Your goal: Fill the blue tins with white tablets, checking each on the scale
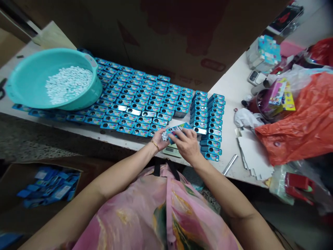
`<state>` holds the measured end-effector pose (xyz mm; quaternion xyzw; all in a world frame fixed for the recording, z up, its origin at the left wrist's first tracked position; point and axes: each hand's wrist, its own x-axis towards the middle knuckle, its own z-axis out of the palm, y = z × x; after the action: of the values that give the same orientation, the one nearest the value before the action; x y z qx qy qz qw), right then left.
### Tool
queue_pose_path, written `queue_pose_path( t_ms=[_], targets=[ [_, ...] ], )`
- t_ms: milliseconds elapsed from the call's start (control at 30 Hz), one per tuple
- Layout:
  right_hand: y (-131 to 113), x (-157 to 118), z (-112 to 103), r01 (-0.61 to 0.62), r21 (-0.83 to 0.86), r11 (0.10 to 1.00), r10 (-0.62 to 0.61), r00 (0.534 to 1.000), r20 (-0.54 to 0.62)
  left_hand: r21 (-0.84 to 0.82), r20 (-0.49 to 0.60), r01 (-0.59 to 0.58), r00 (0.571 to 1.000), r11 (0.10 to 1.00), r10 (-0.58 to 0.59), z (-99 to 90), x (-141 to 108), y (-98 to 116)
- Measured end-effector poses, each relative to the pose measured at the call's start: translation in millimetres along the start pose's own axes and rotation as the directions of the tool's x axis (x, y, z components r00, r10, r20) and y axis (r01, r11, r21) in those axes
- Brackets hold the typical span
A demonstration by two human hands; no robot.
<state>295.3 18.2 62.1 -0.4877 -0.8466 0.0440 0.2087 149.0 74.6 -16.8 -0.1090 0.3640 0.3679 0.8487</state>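
My left hand (156, 138) is cupped around a small heap of white tablets (164, 135), palm up, a gold bangle at the wrist. My right hand (187, 143) grips a blue printed tin (179, 128), tilted with one end at the left palm. Whether tablets are passing between tin and palm cannot be made out. Below the hands, a pale green flat device like a scale (171, 150) is partly covered. Rows of upright blue tins (140, 104) fill the table behind, many showing a dark round opening on top. Further tins (213, 128) stand in columns on the right.
A turquoise basin (23, 81) with white tablets rests at the left, above some tins. A large cardboard box (161, 38) walls the back. Grey cards (256, 152), a metal tube (230, 164) and an orange bag (299, 118) lie right. A carton (78, 205) holding blue packs stands below left.
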Motion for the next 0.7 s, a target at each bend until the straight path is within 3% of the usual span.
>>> queue_pose_path(
  t_ms=[100, 200, 300, 367, 433, 500, 567, 700],
  targets=[
    [16, -8, 5, -0.224, 0.223, 0.949, 0.25, 0.964, -0.094, -0.009, -0.045, -0.022, 0.999, 1.0, 0.022, -1.1, -1, 1],
    [35, -21, 22, -0.353, 0.52, 0.778, 0.48, 0.867, -0.13, 0.007, -0.078, -0.019, 0.997, 1.0, 0.019, -5.6, -6, 5],
    [47, -35, 56, -0.411, 0.759, 0.505, 0.64, 0.768, -0.01, 0.024, -0.088, -0.01, 0.996, 1.0, 0.012, -12.1, -14, 11],
    [49, -42, 81, -0.422, 0.841, 0.338, 0.675, 0.732, 0.096, 0.029, -0.103, -0.015, 0.995, 0.999, 0.017, -16.3, -22, 15],
    [49, -46, 103, -0.43, 0.866, 0.254, 0.686, 0.711, 0.152, 0.03, -0.122, -0.024, 0.992, 0.999, 0.028, -20.6, -32, 19],
    [51, -49, 114, -0.449, 0.859, 0.245, 0.692, 0.701, 0.169, 0.03, -0.149, -0.041, 0.988, 0.999, 0.045, -26.0, -45, 23],
    [54, -54, 111, -0.47, 0.829, 0.302, 0.674, 0.72, 0.163, 0.025, -0.186, -0.05, 0.981, 0.998, 0.054, -33.5, -58, 26],
    [40, -58, 75, -0.409, 0.639, 0.652, 0.522, 0.853, 0.013, 0.02, -0.23, -0.016, 0.973, 1.0, 0.02, -52.5, -80, 24]
  ],
)
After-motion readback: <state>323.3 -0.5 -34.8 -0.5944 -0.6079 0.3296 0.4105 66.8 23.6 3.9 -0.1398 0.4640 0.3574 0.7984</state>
